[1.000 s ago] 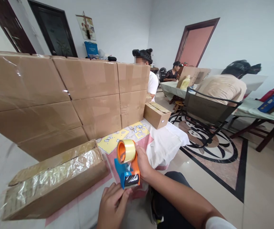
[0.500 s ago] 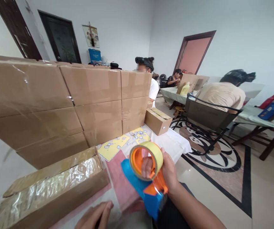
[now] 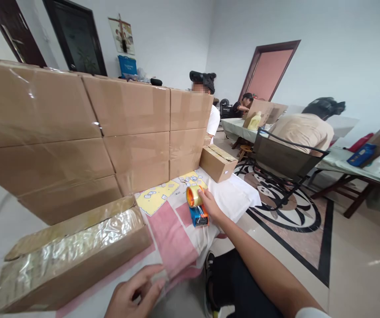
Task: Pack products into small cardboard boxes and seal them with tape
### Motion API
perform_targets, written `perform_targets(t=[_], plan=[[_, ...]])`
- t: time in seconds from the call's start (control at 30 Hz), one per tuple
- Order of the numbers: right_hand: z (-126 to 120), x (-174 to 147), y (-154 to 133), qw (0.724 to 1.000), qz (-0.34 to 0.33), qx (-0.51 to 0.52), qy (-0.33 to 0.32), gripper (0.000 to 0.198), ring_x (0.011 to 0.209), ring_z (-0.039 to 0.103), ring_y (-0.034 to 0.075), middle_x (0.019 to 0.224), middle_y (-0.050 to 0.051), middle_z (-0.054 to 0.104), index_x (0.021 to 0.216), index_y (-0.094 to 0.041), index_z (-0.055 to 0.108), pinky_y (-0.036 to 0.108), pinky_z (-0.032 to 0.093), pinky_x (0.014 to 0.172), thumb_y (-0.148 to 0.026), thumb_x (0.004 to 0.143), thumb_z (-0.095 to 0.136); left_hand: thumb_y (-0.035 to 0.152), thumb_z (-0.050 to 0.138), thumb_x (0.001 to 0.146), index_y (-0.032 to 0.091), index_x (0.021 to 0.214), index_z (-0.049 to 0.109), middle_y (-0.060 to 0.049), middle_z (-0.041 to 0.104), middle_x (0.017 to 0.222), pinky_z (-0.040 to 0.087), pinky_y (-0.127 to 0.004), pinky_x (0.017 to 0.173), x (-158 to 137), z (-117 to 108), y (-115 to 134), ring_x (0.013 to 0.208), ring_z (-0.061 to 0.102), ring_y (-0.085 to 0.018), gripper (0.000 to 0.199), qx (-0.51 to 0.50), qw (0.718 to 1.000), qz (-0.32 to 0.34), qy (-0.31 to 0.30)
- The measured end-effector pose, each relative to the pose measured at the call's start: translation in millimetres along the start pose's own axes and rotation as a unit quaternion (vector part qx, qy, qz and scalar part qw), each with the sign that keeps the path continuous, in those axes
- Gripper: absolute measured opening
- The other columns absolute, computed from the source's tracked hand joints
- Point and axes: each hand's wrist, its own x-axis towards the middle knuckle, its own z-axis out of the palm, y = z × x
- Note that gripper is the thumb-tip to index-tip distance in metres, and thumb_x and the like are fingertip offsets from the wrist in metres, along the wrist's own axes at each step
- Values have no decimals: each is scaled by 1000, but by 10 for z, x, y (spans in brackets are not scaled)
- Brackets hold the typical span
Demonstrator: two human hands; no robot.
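Note:
My right hand (image 3: 210, 204) is closed on an orange and blue tape dispenser (image 3: 199, 216) with a roll of yellowish clear tape (image 3: 194, 196). The dispenser is at the patterned cloth (image 3: 173, 225), right of the middle. At the bottom, my left hand (image 3: 135, 291) has thumb and forefinger curled towards each other; a small, pale, see-through bit shows at their tips, too unclear to name. Just left of that hand lies a long cardboard box (image 3: 77, 260), its top covered with shiny clear tape.
A wall of stacked, taped cardboard boxes (image 3: 133, 112) stands behind the long box. A smaller box (image 3: 218, 163) is at the table's far end. A person in white (image 3: 212, 121) sits beyond; another sits in a dark chair (image 3: 286, 148) at right.
My right hand has carried the tape dispenser forward, away from me and down towards the cloth. My left hand has risen slightly, its thumb and forefinger now showing a gap behind their tips.

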Motion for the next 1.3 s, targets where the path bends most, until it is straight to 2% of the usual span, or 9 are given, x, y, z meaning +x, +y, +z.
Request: perform_targets(t=[0.17, 0.3, 0.43, 0.53, 0.6, 0.83, 1.07, 1.17, 1.3], plan=[[-152, -42, -277, 989, -44, 0, 142, 30, 84, 51, 20, 87, 1, 53, 90, -25, 47, 30, 44, 77, -53, 85, 53, 56, 70, 77, 18, 111, 79, 5, 43, 51, 41, -22, 51, -10, -185, 131, 51, 40, -12, 52, -14, 999, -29, -23], [77, -368, -624, 986, -122, 12, 110, 22, 80, 51, 18, 86, 1, 53, 90, -25, 49, 29, 44, 75, -47, 89, 50, 53, 68, 77, 15, 125, 72, 6, 42, 54, 42, -23, 55, -25, -241, 324, 52, 39, -11, 61, -17, 1000, -7, 18], [533, -901, -849, 980, -166, -18, -106, 26, 75, 56, 16, 78, 1, 59, 80, -21, 60, 28, 45, 72, -46, 86, 61, 51, 65, 82, 14, 136, 64, 7, 42, 58, 43, -23, 59, -17, -282, 455, 56, 41, -12, 66, -5, 999, 23, 33], [804, -1241, -889, 905, -173, -61, -385, 32, 81, 60, 16, 87, 3, 67, 91, -18, 68, 29, 45, 75, -49, 91, 60, 50, 66, 83, 16, 133, 66, 5, 48, 60, 44, -24, 61, -3, -323, 496, 59, 47, -13, 61, 4, 997, 54, 47], [936, -1386, -865, 868, -144, -37, -473, 37, 83, 61, 17, 91, 4, 69, 97, -17, 68, 29, 46, 76, -53, 90, 62, 49, 65, 84, 17, 134, 65, 3, 56, 64, 46, -25, 64, -9, -352, 511, 62, 53, -15, 60, -4, 996, 73, 51], [1147, -1619, -996, 923, -160, 7, -350, 42, 60, 49, 12, 65, -2, 56, 73, -18, 62, 25, 39, 58, -59, 79, 71, 49, 73, 80, 23, 146, 53, 5, 61, 63, 45, -25, 62, -189, -477, 652, 60, 55, -15, 73, 22, 988, 91, 119], [1160, -1739, -1683, 861, -399, -111, -294, 20, 83, 60, 17, 88, 5, 65, 81, -20, 66, 30, 43, 71, -34, 95, 61, 50, 66, 86, 15, 127, 60, 2, 66, 65, 48, -25, 66, -315, -761, 688, 67, 64, -16, 54, -158, 956, 91, 229], [1247, -1571, -1680, 891, -379, -60, -241, 17, 82, 58, 16, 85, 2, 63, 83, -22, 64, 29, 42, 73, -33, 97, 60, 46, 63, 90, 17, 93, 68, 0, 67, 65, 47, -24, 67, -319, -916, 603, 67, 64, -15, 29, -129, 947, 97, 277], [1354, -1276, -1496, 925, -279, -10, -256, 17, 78, 58, 14, 83, 0, 62, 86, -23, 60, 28, 43, 72, -36, 91, 68, 42, 53, 97, 18, 75, 69, -1, 70, 69, 47, -24, 66, -325, -1049, 491, 67, 64, -14, 36, -42, 948, 96, 299]])
